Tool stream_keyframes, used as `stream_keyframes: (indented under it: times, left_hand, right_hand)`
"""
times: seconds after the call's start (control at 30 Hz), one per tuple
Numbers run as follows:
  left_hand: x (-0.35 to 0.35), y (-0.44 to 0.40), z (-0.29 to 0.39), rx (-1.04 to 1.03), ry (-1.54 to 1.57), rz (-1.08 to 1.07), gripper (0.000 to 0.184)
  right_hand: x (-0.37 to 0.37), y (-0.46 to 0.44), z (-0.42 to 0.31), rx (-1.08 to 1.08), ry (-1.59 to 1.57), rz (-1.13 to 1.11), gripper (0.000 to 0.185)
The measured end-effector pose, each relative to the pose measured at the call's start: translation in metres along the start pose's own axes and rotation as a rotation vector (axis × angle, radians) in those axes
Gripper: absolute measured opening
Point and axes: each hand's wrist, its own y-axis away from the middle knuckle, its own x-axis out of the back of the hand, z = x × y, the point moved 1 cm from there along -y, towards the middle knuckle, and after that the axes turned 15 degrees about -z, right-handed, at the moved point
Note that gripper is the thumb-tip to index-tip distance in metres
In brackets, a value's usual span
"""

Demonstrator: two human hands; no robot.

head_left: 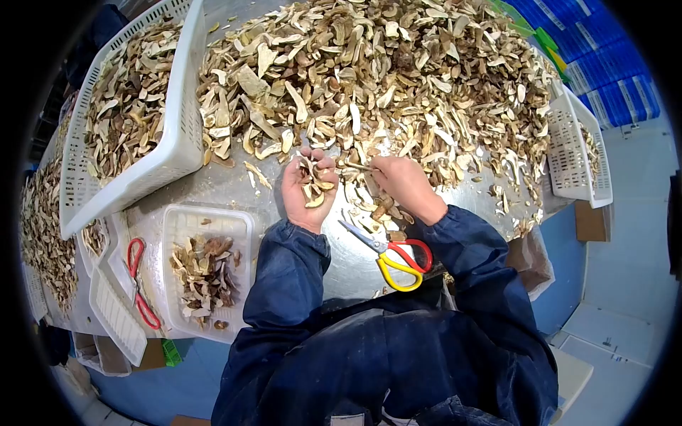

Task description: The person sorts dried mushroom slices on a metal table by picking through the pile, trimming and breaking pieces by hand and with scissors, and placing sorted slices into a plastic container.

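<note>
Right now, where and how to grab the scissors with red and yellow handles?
Probably by the yellow loop and red loop, right hand coming from the near side: the scissors lie with loops nearer the wearer, blades pointing forward-left.

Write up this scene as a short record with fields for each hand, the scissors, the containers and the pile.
Left hand: cupped, holding several dried slices
Right hand: fingertips pinched, apparently on one slice
Pile: dried slices, heaped beyond both hands
Red-and-yellow scissors: on the metal table, between the forearms
Red scissors: left of the tray
Tray: partly filled with slices
Left basket: white, heaped with slices
Right basket: white, slices inside
</note>
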Motion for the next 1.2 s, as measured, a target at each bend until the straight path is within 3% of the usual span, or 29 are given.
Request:
stream_keyframes:
  times: [0.1,0.17,0.23,0.33,0.47,0.5,0.57,0.67,0.9,1.03,1.2]
  left_hand:
    - [0.002,0.0,0.002,0.021,-0.003,-0.012,0.013]
    - [0.004,0.0,0.002,0.029,-0.015,-0.032,0.014]
    - [0.005,-0.001,0.002,0.044,-0.018,-0.072,0.016]
    - [0.001,0.0,-0.004,0.003,-0.089,0.015,0.015]
    - [0.01,0.001,-0.002,0.08,-0.037,-0.006,0.017]
    - [0.014,0.001,-0.001,0.115,-0.039,-0.022,0.017]
    - [0.016,0.003,0.0,0.183,-0.045,-0.054,0.015]
    - [0.012,0.004,-0.003,0.228,-0.194,0.001,0.014]
    - [0.001,0.001,-0.016,0.274,-0.694,0.182,0.023]
    - [-0.004,0.004,-0.026,0.323,-0.944,0.205,0.016]
    - [-0.003,0.006,-0.028,0.314,-1.1,0.187,0.01]
  right_hand:
    - [0.017,0.004,0.008,-0.125,-0.659,-0.1,0.011]
    - [0.021,0.016,0.026,-0.115,-1.478,-0.163,0.009]
    - [0.03,0.028,0.037,0.277,-1.987,-0.221,0.011]
    - [0.042,0.036,0.037,0.245,-1.871,0.048,0.01]
    - [0.037,0.028,0.043,-0.156,-1.588,0.106,0.01]
    - [0.031,0.022,0.043,-0.302,-1.329,-0.015,0.012]
    - [0.024,0.017,0.021,-0.229,-0.544,0.039,0.017]
    - [0.006,0.014,0.0,-0.335,-0.192,0.019,0.025]
    - [0.022,0.02,-0.006,-0.251,-0.79,-0.032,0.026]
    - [0.022,0.024,-0.033,-0.111,-0.911,-0.006,0.025]
    - [0.031,0.023,-0.046,-0.146,-0.763,-0.073,0.02]
